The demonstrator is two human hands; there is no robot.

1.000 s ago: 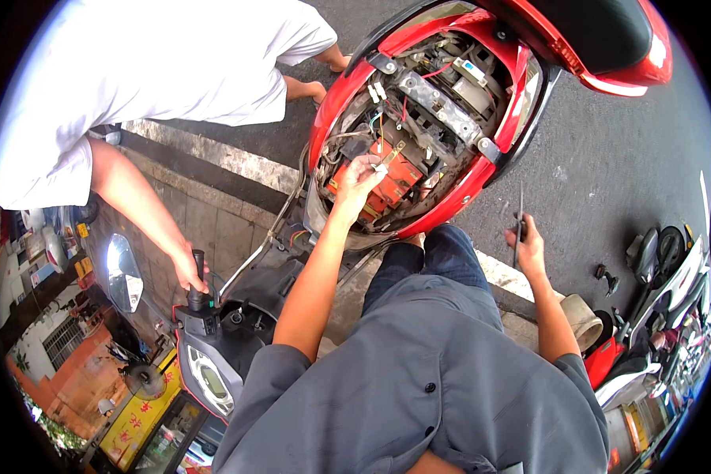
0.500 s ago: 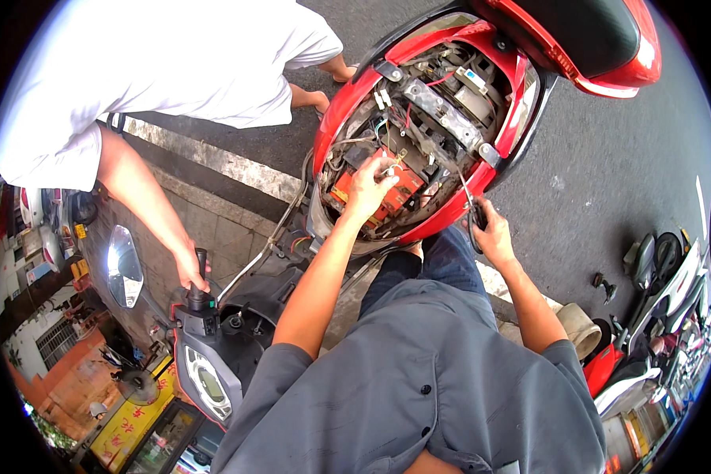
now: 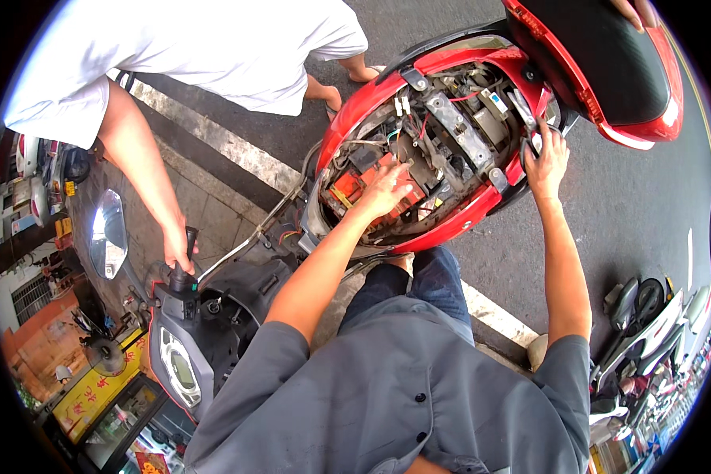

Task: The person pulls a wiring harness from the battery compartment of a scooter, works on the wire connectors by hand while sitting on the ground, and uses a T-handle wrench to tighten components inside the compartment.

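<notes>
My left hand is over the orange-red battery inside the opened red scooter body. Its thumb and forefinger are apart, with nothing visible between them. Loose wires and white connectors lie just beyond. At the right rim of the body, my right hand grips a scissors-like hand tool with dark handles; fingers hide part of it. A metal crossbar spans the bay between my hands.
The tipped-up black seat stands at the far right, another person's fingers on its edge. A person in white holds the handlebar grip at left, near a mirror. Parked motorbikes stand at right.
My right hand has moved up and away with the tool, from the near rim to the right rim. My left fingers have spread over the battery. Fingers now show on the seat.
</notes>
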